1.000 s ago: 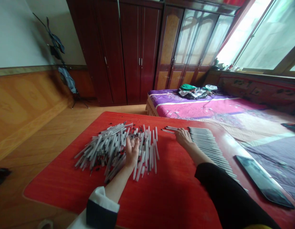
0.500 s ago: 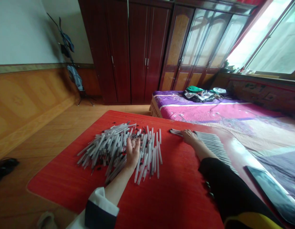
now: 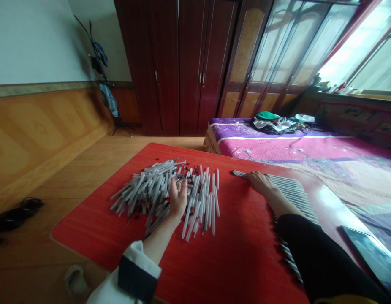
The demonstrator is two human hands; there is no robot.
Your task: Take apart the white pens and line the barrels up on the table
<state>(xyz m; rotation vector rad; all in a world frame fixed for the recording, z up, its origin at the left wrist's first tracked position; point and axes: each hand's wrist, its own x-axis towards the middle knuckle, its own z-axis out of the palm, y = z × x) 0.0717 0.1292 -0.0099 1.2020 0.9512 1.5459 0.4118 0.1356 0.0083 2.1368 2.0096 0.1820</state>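
Observation:
A loose heap of pens (image 3: 141, 190) with clear, whitish barrels and dark ends lies on the red table (image 3: 233, 253). My left hand (image 3: 178, 198) is at the heap's right part, palm turned up and fingers curled; what they hold, if anything, is too small to make out. To the right, my right hand (image 3: 259, 182) is closed over a few pens (image 3: 239, 173) whose dark ends stick out to its left. Beside it, a neat row of pens (image 3: 290, 190) lies side by side, partly hidden by my right forearm.
A dark flat phone or tablet (image 3: 369, 253) lies at the table's right side. Small black bits (image 3: 157, 159) are scattered around the heap. A bed (image 3: 265, 145) with folded clothes adjoins the table's far right. Wardrobes (image 3: 189, 67) and a coat stand (image 3: 109, 97) stand behind.
The whole view has shifted slightly, so the scene sits further right. Both hands keep nearly the same places, the left at the heap and the right on the pens by the row.

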